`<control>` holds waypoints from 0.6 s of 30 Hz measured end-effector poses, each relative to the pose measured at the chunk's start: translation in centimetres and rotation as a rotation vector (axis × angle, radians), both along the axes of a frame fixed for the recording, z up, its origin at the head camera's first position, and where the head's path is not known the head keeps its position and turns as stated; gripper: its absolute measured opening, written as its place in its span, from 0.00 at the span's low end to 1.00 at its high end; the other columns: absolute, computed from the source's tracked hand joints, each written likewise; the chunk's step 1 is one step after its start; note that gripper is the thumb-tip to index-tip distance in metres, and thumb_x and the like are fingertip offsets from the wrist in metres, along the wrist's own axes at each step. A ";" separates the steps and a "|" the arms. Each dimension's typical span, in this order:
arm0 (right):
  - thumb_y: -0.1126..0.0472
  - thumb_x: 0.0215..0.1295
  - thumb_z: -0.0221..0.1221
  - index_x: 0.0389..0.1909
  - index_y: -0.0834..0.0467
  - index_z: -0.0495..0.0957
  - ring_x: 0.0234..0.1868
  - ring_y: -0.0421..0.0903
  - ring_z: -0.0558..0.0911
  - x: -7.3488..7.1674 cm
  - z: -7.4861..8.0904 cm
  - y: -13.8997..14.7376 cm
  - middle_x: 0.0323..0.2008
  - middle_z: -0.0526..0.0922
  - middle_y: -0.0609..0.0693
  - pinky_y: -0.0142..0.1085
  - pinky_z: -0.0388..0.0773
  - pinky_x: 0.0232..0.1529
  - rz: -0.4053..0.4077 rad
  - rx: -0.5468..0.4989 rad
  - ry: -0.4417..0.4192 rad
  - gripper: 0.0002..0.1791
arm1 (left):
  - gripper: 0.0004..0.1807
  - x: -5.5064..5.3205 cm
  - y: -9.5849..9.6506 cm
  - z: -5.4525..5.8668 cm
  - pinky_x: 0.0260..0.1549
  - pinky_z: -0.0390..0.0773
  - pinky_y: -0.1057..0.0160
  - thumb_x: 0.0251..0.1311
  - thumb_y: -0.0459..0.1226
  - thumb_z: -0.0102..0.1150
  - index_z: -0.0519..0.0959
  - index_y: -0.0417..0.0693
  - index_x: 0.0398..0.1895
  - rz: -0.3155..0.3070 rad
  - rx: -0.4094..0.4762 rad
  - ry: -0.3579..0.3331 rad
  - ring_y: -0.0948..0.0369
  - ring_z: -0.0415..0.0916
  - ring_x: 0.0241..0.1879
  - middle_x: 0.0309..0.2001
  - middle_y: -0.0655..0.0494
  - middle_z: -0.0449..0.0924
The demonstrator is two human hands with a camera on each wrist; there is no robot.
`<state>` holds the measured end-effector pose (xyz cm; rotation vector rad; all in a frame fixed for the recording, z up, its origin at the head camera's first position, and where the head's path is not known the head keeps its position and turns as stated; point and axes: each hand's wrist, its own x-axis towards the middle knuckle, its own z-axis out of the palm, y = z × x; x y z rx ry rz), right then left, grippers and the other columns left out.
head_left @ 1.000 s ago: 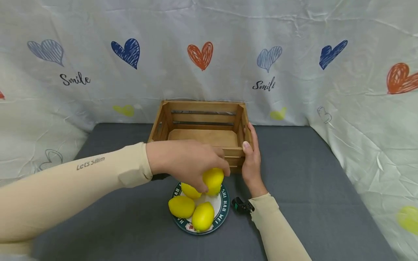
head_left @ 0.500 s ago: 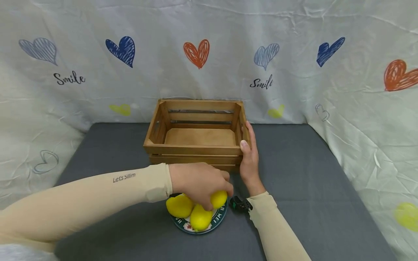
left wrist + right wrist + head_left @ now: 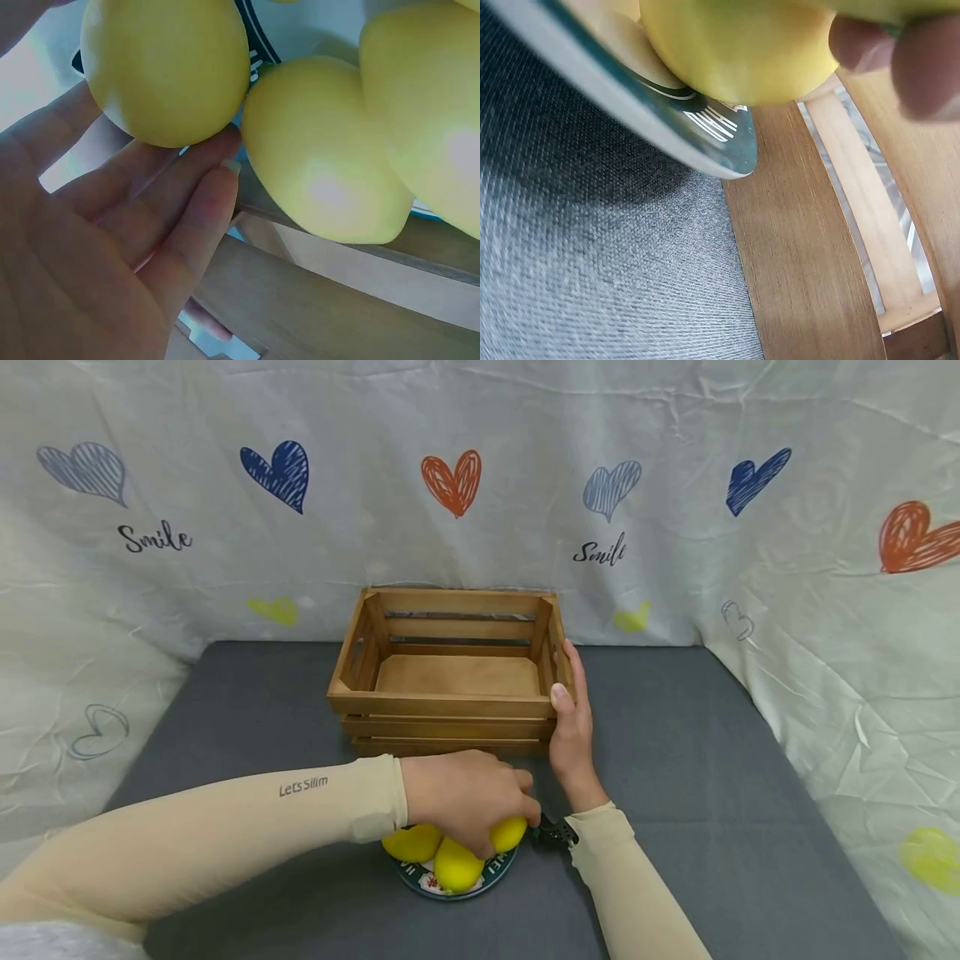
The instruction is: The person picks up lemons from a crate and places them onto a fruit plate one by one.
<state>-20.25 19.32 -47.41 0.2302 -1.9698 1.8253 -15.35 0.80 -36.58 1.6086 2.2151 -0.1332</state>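
Note:
My left hand point(image 3: 468, 793) reaches over the plate and holds a yellow lemon point(image 3: 508, 833) at its right side. In the left wrist view, bent fingers point(image 3: 202, 214) lie against this lemon's underside. A second lemon point(image 3: 457, 866) sits at the front of the plate point(image 3: 450, 895), and a third point(image 3: 411, 843) at its left; my left hand covers the plate's far part. My right hand point(image 3: 572, 739) grips the right end of the slatted wooden crate point(image 3: 450, 704), thumb at the front corner and fingers along the side.
A grey cloth point(image 3: 675, 760) covers the table. The crate stands behind the plate, its top open and its back close to a white curtain point(image 3: 525, 552) printed with hearts. Another lemon point(image 3: 435, 105) shows large in the left wrist view.
My left hand has come down and nearer with the lemon, from the plate's far side to its right edge, uncovering the crate's front. The right hand keeps its place on the crate.

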 end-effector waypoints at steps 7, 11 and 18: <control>0.45 0.77 0.46 0.85 0.31 0.57 0.85 0.43 0.58 -0.2 -0.1 0.0 0.85 0.57 0.34 0.61 0.50 0.83 -0.006 0.000 0.008 0.36 | 0.30 0.1 0.0 -0.7 0.56 0.82 0.59 0.60 0.52 0.79 0.83 0.67 0.66 0.012 -0.013 0.055 0.63 0.78 0.43 0.56 0.61 0.83; 0.45 0.77 0.46 0.85 0.30 0.56 0.85 0.43 0.59 -0.1 0.0 -0.1 0.85 0.57 0.33 0.60 0.51 0.83 -0.001 -0.002 0.003 0.36 | 0.30 0.1 0.0 -1.1 0.60 0.81 0.58 0.60 0.53 0.79 0.83 0.67 0.66 0.015 -0.019 0.073 0.63 0.79 0.45 0.56 0.62 0.83; 0.44 0.77 0.46 0.85 0.31 0.57 0.85 0.41 0.59 0.0 0.1 -0.1 0.85 0.57 0.31 0.60 0.51 0.83 -0.010 0.007 0.001 0.36 | 0.29 0.1 0.0 -1.4 0.62 0.81 0.56 0.61 0.53 0.78 0.82 0.67 0.66 0.029 -0.019 0.077 0.63 0.79 0.48 0.57 0.62 0.84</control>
